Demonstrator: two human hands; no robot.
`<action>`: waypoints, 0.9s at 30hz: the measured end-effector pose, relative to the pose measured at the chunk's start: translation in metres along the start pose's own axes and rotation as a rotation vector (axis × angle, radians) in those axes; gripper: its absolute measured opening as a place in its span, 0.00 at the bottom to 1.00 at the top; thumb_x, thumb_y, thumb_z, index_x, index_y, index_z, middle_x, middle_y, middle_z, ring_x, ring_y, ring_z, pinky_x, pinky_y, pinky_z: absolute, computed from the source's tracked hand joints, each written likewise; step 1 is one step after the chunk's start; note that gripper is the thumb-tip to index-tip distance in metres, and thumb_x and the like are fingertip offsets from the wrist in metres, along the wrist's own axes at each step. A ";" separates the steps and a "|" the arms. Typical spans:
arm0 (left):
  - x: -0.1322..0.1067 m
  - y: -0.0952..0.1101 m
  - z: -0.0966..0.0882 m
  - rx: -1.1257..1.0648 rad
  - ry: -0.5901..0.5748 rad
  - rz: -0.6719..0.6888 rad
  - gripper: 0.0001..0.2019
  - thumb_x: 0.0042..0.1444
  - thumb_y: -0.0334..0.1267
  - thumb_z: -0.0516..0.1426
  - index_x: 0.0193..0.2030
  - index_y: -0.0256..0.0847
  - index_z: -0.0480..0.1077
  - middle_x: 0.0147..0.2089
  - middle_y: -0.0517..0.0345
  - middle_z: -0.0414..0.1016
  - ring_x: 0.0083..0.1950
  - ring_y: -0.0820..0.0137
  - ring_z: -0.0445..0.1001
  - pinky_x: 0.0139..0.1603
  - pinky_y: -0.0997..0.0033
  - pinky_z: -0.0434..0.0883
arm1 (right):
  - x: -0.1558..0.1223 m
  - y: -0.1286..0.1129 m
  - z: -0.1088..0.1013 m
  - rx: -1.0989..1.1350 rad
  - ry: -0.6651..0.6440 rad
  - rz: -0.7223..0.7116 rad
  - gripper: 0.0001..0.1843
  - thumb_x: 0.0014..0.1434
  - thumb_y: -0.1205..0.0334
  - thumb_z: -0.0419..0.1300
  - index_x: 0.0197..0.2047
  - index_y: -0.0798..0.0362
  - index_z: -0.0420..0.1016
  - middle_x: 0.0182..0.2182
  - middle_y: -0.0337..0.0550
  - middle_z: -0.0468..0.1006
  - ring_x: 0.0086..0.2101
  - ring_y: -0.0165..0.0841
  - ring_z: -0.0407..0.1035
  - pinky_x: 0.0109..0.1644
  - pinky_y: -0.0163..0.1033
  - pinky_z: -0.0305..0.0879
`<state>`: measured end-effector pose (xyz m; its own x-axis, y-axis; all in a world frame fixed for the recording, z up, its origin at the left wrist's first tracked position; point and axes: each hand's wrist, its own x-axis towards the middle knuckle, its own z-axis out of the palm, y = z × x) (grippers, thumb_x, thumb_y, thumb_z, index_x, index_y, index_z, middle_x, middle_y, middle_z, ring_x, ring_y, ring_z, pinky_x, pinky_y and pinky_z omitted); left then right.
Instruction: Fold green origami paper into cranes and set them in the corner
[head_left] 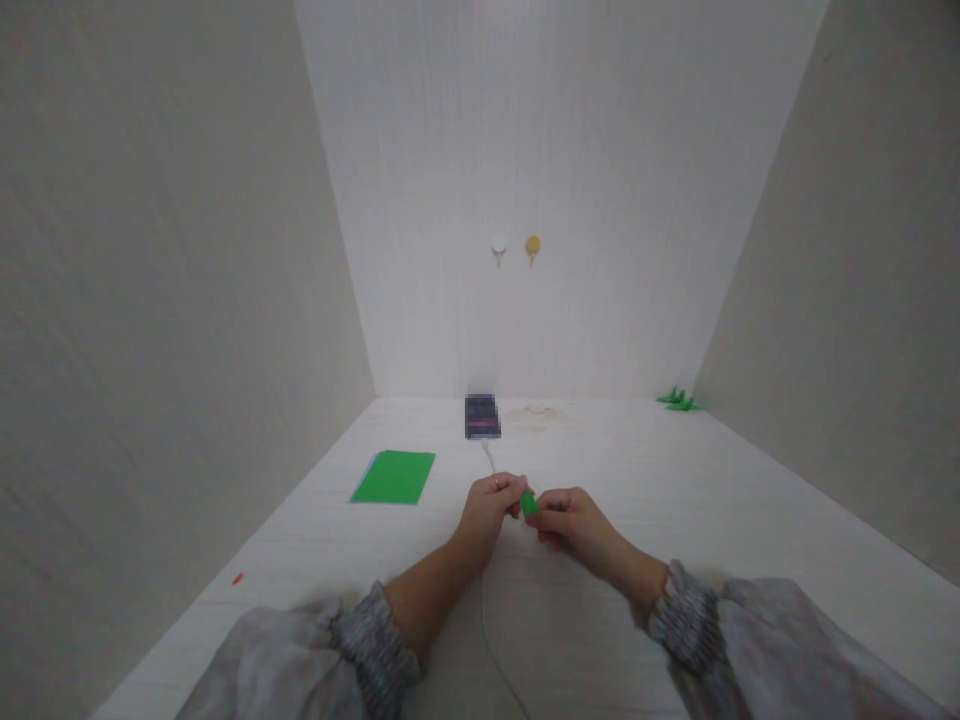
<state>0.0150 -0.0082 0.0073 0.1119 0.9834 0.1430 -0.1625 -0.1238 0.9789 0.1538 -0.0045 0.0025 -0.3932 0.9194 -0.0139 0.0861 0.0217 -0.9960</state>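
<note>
A left hand (491, 503) and right hand (574, 520) meet just above the white table (675, 500), each pinching an opposite end of a small green paper piece (529, 503), seemingly to steady it from both sides, with a flat green sheet (394, 476) lying nearby at left.

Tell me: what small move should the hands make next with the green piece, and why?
Probably tighten the pinch and press a fold: the left hand and the right hand both grip the small green piece by fingertips, above the table.
</note>
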 end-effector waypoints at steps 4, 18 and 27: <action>0.000 0.000 0.000 -0.058 0.006 -0.019 0.14 0.44 0.46 0.56 0.22 0.34 0.69 0.18 0.60 0.63 0.21 0.76 0.58 0.25 0.75 0.55 | 0.001 0.000 0.002 0.032 0.007 0.009 0.07 0.41 0.65 0.58 0.15 0.55 0.67 0.10 0.33 0.65 0.12 0.22 0.54 0.16 0.30 0.47; 0.000 -0.001 0.001 0.064 -0.124 -0.051 0.13 0.42 0.43 0.59 0.19 0.36 0.64 0.18 0.63 0.63 0.21 0.77 0.59 0.25 0.76 0.57 | -0.001 0.000 0.000 0.046 0.054 -0.010 0.09 0.42 0.64 0.58 0.15 0.56 0.67 0.10 0.33 0.65 0.12 0.22 0.53 0.16 0.29 0.46; 0.001 -0.001 0.001 0.130 -0.110 -0.021 0.15 0.46 0.45 0.55 0.18 0.36 0.63 0.16 0.63 0.61 0.20 0.77 0.58 0.23 0.76 0.56 | -0.001 -0.003 0.001 0.074 -0.017 0.028 0.07 0.42 0.63 0.57 0.18 0.56 0.70 0.10 0.32 0.64 0.12 0.22 0.53 0.16 0.29 0.46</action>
<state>0.0164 -0.0072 0.0067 0.2222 0.9663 0.1303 -0.0314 -0.1265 0.9915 0.1529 -0.0063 0.0049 -0.4068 0.9125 -0.0428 0.0297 -0.0337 -0.9990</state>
